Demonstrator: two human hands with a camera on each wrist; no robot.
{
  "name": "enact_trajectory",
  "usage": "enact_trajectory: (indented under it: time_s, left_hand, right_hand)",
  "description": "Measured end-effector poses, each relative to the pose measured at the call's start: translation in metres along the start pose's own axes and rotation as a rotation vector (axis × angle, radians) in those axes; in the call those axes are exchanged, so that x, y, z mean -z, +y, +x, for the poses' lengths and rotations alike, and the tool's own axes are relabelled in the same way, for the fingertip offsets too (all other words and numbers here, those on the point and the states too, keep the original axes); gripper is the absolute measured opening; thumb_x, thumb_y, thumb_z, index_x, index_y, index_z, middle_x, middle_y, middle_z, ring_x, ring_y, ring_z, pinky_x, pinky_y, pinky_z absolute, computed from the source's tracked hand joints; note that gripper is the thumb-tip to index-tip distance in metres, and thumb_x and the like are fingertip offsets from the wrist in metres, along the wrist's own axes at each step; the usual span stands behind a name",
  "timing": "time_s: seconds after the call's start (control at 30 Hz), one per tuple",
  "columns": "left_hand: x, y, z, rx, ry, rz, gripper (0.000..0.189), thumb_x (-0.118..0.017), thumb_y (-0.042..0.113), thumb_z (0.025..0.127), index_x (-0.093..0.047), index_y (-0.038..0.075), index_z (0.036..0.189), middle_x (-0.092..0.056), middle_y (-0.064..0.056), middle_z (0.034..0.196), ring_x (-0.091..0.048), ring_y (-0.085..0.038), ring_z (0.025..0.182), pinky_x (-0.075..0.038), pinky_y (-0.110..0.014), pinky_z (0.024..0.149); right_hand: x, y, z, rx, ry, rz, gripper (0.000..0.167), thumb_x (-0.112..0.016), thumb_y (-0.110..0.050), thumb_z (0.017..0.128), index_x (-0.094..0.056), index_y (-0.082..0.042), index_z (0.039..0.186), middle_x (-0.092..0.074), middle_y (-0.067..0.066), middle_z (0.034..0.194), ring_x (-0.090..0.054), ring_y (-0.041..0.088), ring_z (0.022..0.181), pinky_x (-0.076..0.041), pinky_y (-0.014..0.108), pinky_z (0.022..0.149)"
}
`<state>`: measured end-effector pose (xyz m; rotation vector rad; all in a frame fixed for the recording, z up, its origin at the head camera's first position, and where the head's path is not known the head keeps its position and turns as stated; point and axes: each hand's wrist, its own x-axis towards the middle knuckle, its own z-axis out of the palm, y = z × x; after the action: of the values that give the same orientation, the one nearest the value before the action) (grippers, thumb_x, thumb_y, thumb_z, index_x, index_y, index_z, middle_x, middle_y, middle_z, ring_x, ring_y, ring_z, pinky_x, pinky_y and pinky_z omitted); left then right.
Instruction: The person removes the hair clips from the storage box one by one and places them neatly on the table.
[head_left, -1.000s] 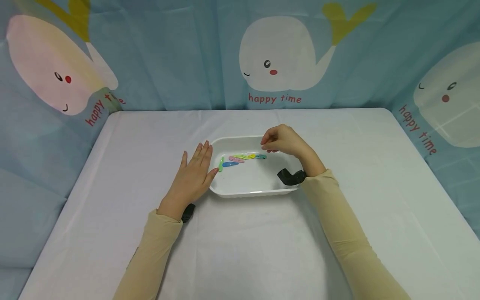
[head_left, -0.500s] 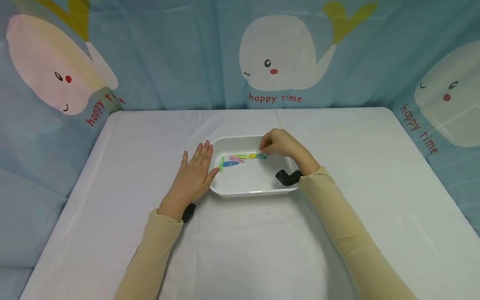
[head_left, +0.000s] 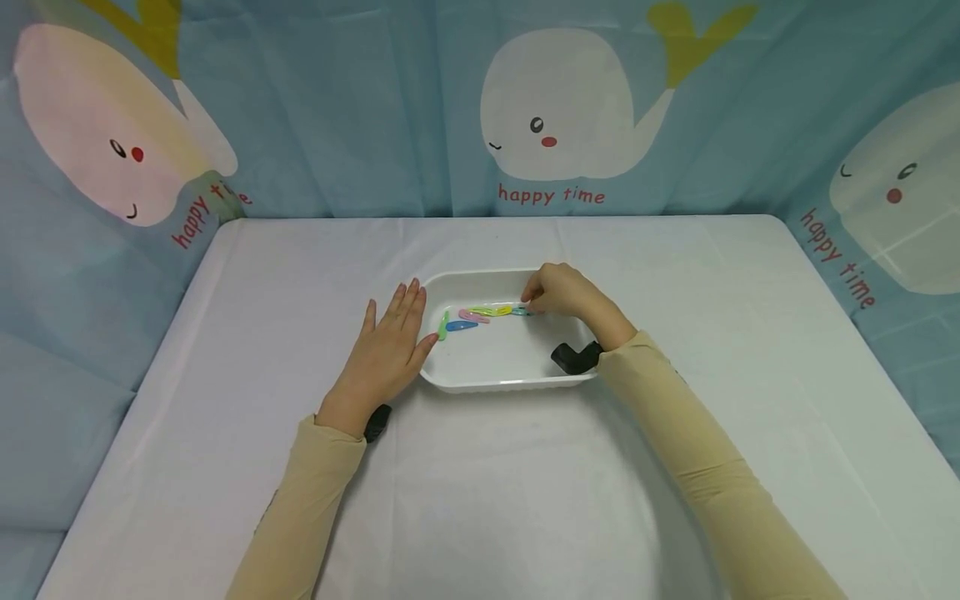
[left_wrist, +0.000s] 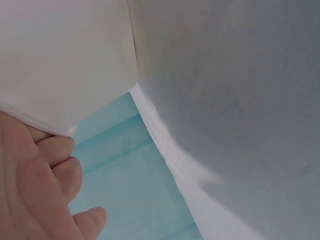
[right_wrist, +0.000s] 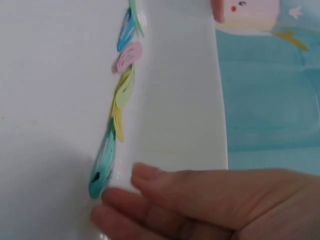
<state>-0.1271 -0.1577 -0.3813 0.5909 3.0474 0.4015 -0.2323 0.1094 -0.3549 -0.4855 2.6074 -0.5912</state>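
A white tray [head_left: 502, 354] holds a row of small hair clips: green [head_left: 443, 326], blue [head_left: 461, 326], pink [head_left: 474, 317], yellow [head_left: 491, 312] and teal [head_left: 520, 312]. My left hand [head_left: 382, 354] lies with straight fingers along the tray's left rim; in the left wrist view its fingertips are partly hidden by the tray edge. Inside the tray's far right part, my right hand [head_left: 567, 293] has its fingertips beside the teal clip [right_wrist: 102, 167]. A gap shows between thumb and fingers in the right wrist view, and nothing is held there.
The tray stands on a white-covered table [head_left: 480, 492]. Blue curtains [head_left: 360, 117] printed with whales hang behind and at both sides. Each wrist carries a black strap-like mount [head_left: 576, 358], the right one hanging over the tray.
My right hand has lowered into the tray, its fingertips coming closer to the teal clip. My left hand and the clips stay in place.
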Motion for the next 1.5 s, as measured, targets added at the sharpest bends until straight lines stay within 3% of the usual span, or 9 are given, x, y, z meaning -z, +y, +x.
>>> enact_trajectory:
  time_s: [0.33, 0.6, 0.8, 1.1, 1.5]
  left_hand:
    - [0.002, 0.000, 0.000, 0.007, -0.011, 0.003, 0.068, -0.031, 0.041, 0.102, -0.006, 0.001, 0.151, -0.001, -0.011, 0.157, 0.003, -0.024, 0.144, 0.003, -0.054, 0.111]
    - [0.003, 0.002, 0.000, 0.005, -0.016, -0.008, 0.068, -0.032, 0.040, 0.102, -0.006, 0.000, 0.150, -0.002, -0.012, 0.157, 0.002, -0.025, 0.144, 0.002, -0.054, 0.111]
    - [0.003, 0.002, 0.000, 0.009, -0.017, -0.002, 0.068, -0.032, 0.040, 0.102, -0.007, 0.000, 0.150, -0.001, -0.012, 0.157, 0.002, -0.025, 0.144, 0.003, -0.054, 0.111]
    - [0.002, 0.002, -0.001, -0.002, 0.007, -0.008, 0.067, -0.034, 0.039, 0.102, -0.008, -0.001, 0.150, -0.004, -0.013, 0.157, 0.000, -0.026, 0.144, 0.001, -0.055, 0.111]
    - [0.002, 0.003, -0.001, 0.006, -0.011, 0.005, 0.068, -0.033, 0.039, 0.102, -0.007, 0.000, 0.150, -0.002, -0.012, 0.157, 0.001, -0.026, 0.144, 0.001, -0.054, 0.111]
  right_hand:
    - [-0.007, 0.001, 0.006, 0.056, 0.013, -0.118, 0.008, -0.071, -0.014, 0.085, -0.075, -0.008, 0.088, -0.066, 0.001, 0.069, -0.057, 0.014, 0.061, -0.045, 0.031, 0.066]
    - [-0.010, 0.002, 0.008, 0.048, 0.004, -0.236, 0.014, -0.077, -0.024, 0.079, -0.069, -0.015, 0.073, -0.062, -0.003, 0.067, -0.053, 0.014, 0.064, -0.041, 0.029, 0.061]
    - [-0.012, 0.003, 0.008, 0.086, -0.001, -0.270, 0.016, -0.079, -0.026, 0.078, -0.069, -0.015, 0.071, -0.061, -0.003, 0.068, -0.051, 0.015, 0.066, -0.040, 0.029, 0.062]
    - [-0.012, 0.004, 0.008, 0.159, -0.065, -0.201, 0.016, -0.079, -0.019, 0.078, -0.068, -0.013, 0.068, -0.061, -0.002, 0.065, -0.049, 0.014, 0.062, -0.038, 0.026, 0.060]
    - [-0.011, 0.003, 0.005, 0.148, -0.211, -0.012, 0.015, -0.073, -0.008, 0.082, -0.064, -0.006, 0.070, -0.060, 0.004, 0.066, -0.055, 0.015, 0.059, -0.044, 0.023, 0.057]
